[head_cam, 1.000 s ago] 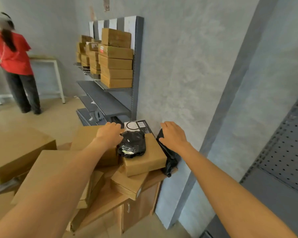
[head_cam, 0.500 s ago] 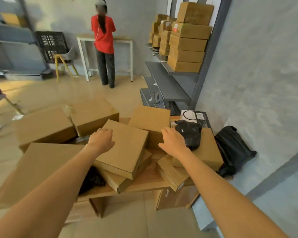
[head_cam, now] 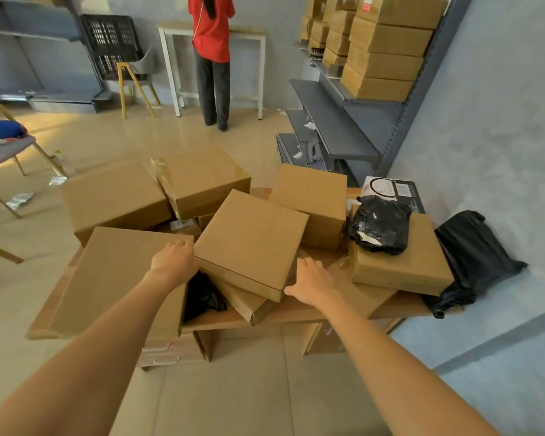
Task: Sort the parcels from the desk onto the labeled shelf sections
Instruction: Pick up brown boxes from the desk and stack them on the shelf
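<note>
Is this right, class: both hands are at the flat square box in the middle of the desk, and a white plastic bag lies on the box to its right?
Not quite. The head view shows the left hand and right hand at the flat square box, but the plastic bag on the box to its right is black, not white.

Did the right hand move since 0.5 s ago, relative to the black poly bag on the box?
Yes. The right hand has come away from the black poly bag, leftward and toward the camera, to the near right corner of the flat cardboard box.
</note>
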Demonstrator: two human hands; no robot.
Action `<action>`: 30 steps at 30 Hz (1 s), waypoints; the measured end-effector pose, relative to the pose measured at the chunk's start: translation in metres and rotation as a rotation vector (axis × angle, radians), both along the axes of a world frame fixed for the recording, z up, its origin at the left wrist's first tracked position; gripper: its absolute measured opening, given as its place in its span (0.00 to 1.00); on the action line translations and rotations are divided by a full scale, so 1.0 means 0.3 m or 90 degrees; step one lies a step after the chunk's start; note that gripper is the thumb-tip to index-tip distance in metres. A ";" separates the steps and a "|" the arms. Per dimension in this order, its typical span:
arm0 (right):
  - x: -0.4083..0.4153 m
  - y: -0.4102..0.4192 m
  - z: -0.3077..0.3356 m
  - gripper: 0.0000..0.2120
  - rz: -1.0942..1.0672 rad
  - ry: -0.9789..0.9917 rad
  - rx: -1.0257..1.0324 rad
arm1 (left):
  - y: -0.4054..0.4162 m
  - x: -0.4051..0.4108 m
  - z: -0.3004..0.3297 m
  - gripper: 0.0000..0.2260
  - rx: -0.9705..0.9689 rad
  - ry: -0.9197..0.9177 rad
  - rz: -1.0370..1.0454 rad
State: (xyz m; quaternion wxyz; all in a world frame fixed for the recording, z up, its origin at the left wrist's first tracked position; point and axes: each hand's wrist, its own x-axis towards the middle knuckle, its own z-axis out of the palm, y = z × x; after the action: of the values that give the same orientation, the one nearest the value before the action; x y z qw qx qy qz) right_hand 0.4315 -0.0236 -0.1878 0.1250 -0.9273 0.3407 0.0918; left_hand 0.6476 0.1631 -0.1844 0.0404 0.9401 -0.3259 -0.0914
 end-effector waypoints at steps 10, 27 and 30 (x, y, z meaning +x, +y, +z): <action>0.087 0.085 -0.115 0.33 -0.210 -0.054 0.232 | -0.038 0.104 -0.081 0.21 -0.066 0.150 0.019; 0.018 0.028 0.083 0.27 -0.324 -0.385 0.333 | -0.057 0.057 0.072 0.38 -0.252 0.202 -0.009; -0.008 0.007 0.159 0.27 -0.340 -0.441 0.344 | -0.059 0.039 0.160 0.39 -0.321 0.221 -0.012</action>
State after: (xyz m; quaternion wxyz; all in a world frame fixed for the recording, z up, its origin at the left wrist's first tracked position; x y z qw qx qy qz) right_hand 0.4291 -0.0216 -0.1399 0.4849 -0.7185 0.4685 -0.1710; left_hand 0.6593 0.1452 -0.1364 0.3266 0.8677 -0.3353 -0.1677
